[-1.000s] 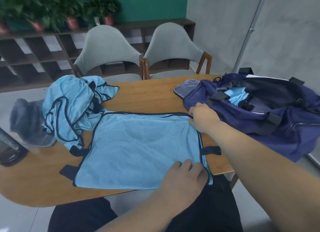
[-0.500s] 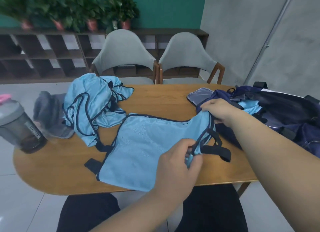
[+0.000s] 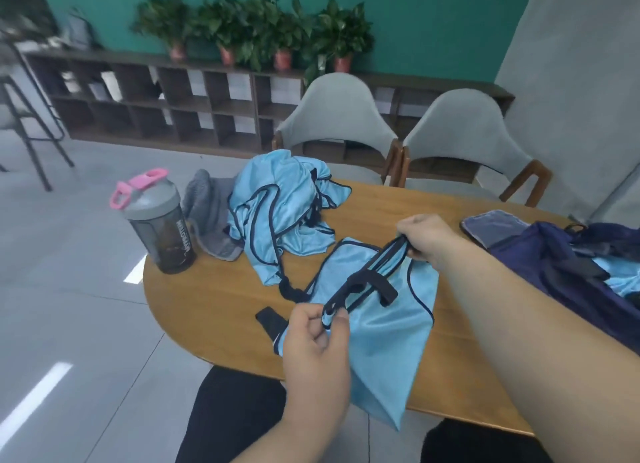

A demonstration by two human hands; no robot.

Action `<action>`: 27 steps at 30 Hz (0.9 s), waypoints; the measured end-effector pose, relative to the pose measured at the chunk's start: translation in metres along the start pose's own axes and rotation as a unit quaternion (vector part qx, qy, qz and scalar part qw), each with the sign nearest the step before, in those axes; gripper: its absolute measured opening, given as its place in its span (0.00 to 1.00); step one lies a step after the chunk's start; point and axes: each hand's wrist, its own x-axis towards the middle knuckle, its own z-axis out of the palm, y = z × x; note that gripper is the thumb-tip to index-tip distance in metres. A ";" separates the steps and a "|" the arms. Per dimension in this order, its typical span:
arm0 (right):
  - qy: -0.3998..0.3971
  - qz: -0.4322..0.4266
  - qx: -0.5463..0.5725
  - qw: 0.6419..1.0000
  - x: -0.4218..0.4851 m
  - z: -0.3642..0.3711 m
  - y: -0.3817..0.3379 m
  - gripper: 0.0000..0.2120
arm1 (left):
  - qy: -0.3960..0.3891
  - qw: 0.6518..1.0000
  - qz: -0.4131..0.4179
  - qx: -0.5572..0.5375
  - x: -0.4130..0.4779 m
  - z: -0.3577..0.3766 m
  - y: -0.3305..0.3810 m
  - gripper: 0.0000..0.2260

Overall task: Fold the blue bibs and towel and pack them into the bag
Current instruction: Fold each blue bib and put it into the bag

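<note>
The left hand (image 3: 315,341) pinches the near end of a blue bib (image 3: 381,338) between its thumb and curled fingers. The right hand (image 3: 424,237) grips the far end of the same bib, with its fingers curled round the dark edge. The bib is folded over and pulled tight between the two hands, a little above the tabletop (image 3: 214,310). Its loose part hangs down under the left hand and past the near edge of the wood. A black strap (image 3: 381,288) sticks out of the bib between the hands. A black tab (image 3: 272,319) lies flat just left of the left hand.

Past the left hand, and to the left of the right hand, a pile of more blue bibs (image 3: 280,213) lies all crumpled. A grey towel (image 3: 207,203) touches the pile on its left side. Further left a shaker bottle (image 3: 159,227) with a pink lid stands upright near the edge.

To the right of the right hand lies the dark blue bag (image 3: 554,265). It is open, and a bit of light blue cloth (image 3: 620,275) shows inside it. The right arm reaches across in front of the bag.

Far beyond both hands stand two grey chairs (image 3: 336,116). Behind them a low shelf (image 3: 156,109) holds potted plants (image 3: 256,33) along a green wall.
</note>
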 end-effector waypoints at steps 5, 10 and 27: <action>0.002 -0.009 -0.017 1.000 0.013 0.062 0.006 0.08 | 0.072 0.993 -0.079 0.042 0.020 -0.035 -0.024 0.09; 0.002 -0.070 -0.005 0.998 -0.004 0.097 0.029 0.14 | 0.101 0.976 -0.191 -0.022 0.042 -0.053 -0.038 0.07; 0.211 -0.150 -0.120 0.958 -0.037 0.023 0.110 0.10 | -0.026 0.990 -0.056 0.130 0.123 -0.015 -0.049 0.13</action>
